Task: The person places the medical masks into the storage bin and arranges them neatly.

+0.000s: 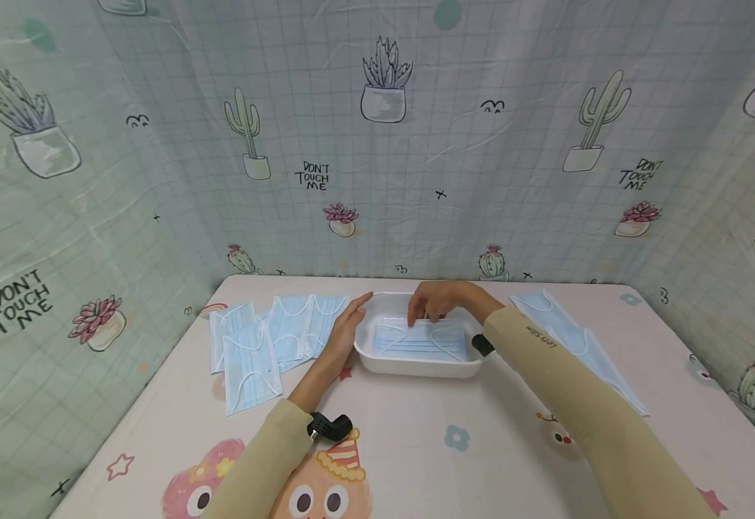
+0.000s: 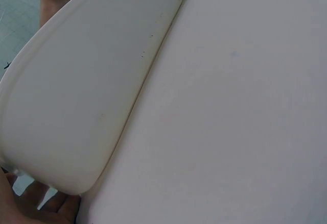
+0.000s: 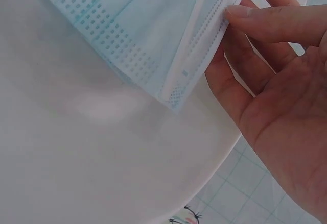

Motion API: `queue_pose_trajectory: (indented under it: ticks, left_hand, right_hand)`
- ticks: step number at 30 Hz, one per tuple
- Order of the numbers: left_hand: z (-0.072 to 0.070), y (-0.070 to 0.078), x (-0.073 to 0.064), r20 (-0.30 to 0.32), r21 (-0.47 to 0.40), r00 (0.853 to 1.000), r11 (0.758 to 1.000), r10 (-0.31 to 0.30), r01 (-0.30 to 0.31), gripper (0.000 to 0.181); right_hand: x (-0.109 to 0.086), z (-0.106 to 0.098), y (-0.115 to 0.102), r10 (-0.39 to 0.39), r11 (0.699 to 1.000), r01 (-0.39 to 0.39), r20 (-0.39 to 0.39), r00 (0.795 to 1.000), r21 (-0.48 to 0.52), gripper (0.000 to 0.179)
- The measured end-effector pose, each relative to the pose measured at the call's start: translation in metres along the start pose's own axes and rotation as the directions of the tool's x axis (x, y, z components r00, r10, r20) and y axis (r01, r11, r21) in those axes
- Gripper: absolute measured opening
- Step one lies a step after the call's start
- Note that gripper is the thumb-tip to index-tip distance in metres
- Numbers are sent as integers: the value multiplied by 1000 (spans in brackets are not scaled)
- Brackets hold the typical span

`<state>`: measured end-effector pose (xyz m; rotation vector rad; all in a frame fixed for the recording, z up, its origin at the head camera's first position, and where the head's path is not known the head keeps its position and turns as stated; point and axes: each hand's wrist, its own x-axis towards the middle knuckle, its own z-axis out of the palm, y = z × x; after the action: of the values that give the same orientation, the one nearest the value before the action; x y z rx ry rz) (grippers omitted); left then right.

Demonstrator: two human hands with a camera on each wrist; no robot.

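Observation:
A white plastic basin [image 1: 416,369] with rounded corners stands on the table, and a pale blue pleated face mask [image 1: 420,344] with white ear loops lies inside it. My right hand [image 1: 440,297] reaches in over the far side. In the right wrist view, its thumb [image 3: 255,20] rests on top of the mask's edge and the other fingers are beneath, pinching it. My left hand [image 1: 343,330] lies along the basin's left end with its fingers fairly straight, touching the outer wall. The left wrist view shows those fingertips [image 2: 64,206] by the basin's end.
Several blue face masks [image 1: 250,367] lie partly overlapping to the left of the basin. More masks [image 1: 568,324] lie in a line at the right, partly behind my right sleeve [image 1: 578,404]. A cactus-print curtain [image 1: 442,158] hangs behind the patterned table [image 1: 403,432].

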<state>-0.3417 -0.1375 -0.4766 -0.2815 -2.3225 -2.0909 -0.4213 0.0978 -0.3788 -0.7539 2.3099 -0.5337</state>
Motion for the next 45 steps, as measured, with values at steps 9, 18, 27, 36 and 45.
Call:
queue_pose_trajectory:
  ticks: [9,18,27,36,45]
  left_hand:
    - [1,-2,0,-4,12,1000,1000,16,-16,47]
    - [2,-1,-3,-16,25,1000,1000,18,-17,47]
    - [5,-3,-2,-9,11,1000,1000,26,-26,48]
    - [5,-5,-3,-9,0,999,1000,31,-31,47]
    - [5,-4,-6,-20,9,999,1000,26,-26,47]
  right_hand:
    - [-1,0,0,24,999,-24,-2,1000,-22,43]
    - [-5,1,0,15,1000,-15,-21,1000,9,41]
    - [-12,-1,8,-52,996,53,-15,999,70,42]
    - [-29,-4,16,-148,981,151,-36,988,121,42]
    - [-60,-8,22,-243,954,266,-160,957,140,37]
